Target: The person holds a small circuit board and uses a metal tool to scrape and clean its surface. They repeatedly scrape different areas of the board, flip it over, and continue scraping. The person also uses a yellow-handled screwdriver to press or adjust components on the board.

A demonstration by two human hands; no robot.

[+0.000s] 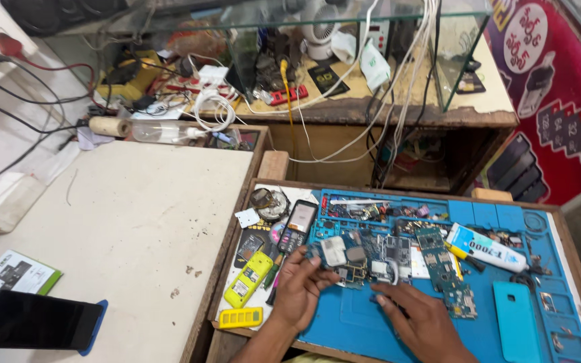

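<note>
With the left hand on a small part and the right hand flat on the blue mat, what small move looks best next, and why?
Probably lift the small grey part clear of the pile. The left hand already has its fingers around it, while loose circuit boards crowd close beside it on the blue mat. The right hand rests on the mat, apparently empty, so it could steady the boards.

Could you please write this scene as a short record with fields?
Place: cluttered repair bench
Work surface: blue mat
Left hand: holds a small circuit board
Right hand: rests flat on the mat
Near the hands: green circuit board, white glue tube, yellow phone
Far left: dark tablet
</note>
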